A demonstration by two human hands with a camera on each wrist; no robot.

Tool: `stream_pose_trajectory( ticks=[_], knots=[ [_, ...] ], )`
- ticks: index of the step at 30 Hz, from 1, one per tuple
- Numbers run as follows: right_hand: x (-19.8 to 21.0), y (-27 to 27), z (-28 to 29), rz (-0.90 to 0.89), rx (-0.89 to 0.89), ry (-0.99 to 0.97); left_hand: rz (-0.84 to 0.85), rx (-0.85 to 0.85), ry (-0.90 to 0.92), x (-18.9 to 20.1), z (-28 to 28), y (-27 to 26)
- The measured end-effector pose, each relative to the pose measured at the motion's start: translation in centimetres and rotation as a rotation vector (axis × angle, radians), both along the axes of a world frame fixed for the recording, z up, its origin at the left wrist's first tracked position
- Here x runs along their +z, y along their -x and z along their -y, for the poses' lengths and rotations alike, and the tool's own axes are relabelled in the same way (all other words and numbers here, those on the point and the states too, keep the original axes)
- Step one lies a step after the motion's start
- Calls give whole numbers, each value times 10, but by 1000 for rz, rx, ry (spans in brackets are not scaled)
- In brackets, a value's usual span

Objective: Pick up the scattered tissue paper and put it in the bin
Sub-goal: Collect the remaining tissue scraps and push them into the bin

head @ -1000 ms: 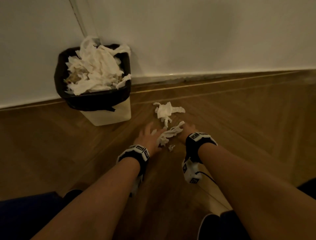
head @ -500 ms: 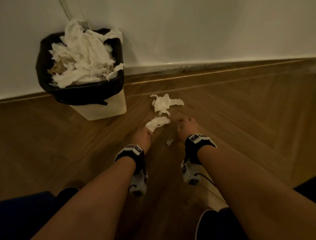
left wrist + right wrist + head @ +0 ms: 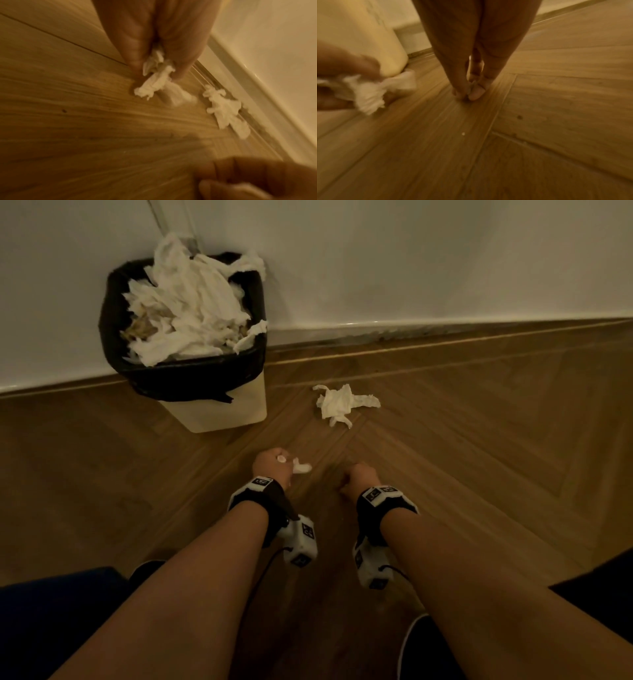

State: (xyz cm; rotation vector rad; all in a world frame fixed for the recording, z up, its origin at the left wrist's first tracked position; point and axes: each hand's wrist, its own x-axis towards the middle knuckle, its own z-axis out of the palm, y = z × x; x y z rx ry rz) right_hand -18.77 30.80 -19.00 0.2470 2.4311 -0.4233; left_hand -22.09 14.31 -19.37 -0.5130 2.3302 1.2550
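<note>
A crumpled white tissue (image 3: 344, 404) lies on the wooden floor right of the bin (image 3: 222, 414), which is cream with a black liner and heaped with tissue. My left hand (image 3: 274, 465) is a little nearer than the bin and pinches a tissue clump (image 3: 301, 468) just above the floor. In the left wrist view the fingertips (image 3: 135, 63) squeeze that clump (image 3: 154, 82), with the loose tissue (image 3: 224, 108) beyond. My right hand (image 3: 358, 479) is beside it, fingers curled down at the floor. In the right wrist view its thumb and finger pinch a small tissue scrap (image 3: 470, 88).
A white wall and skirting board (image 3: 445, 328) run behind the bin. Wooden floor (image 3: 479, 457) stretches to the right. My knees and dark clothing (image 3: 51, 628) fill the lower corners. A tiny white speck (image 3: 463, 134) lies on the floor near my right hand.
My left hand has gathered the nearer tissue and drawn it back off the floor. My right hand has let that tissue go and moved back onto the small scrap.
</note>
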Motion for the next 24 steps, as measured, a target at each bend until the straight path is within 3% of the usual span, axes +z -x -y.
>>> stream_pose_trajectory(
  ticks=[5,7,14,21,24],
  knots=[
    [18,-1,-3,-10,-158,58,-27,221,-278,19,4,-1],
    [27,-1,-6,-23,-220,102,-17,244,-304,31,5,-2],
    [74,2,-10,-109,-389,266,-70,-50,-37,76,19,3],
    [133,17,3,-301,-288,268,-54,-230,-32,125,31,10],
    [164,27,17,-389,-271,303,-117,-197,-131,155,37,8]
  ],
)
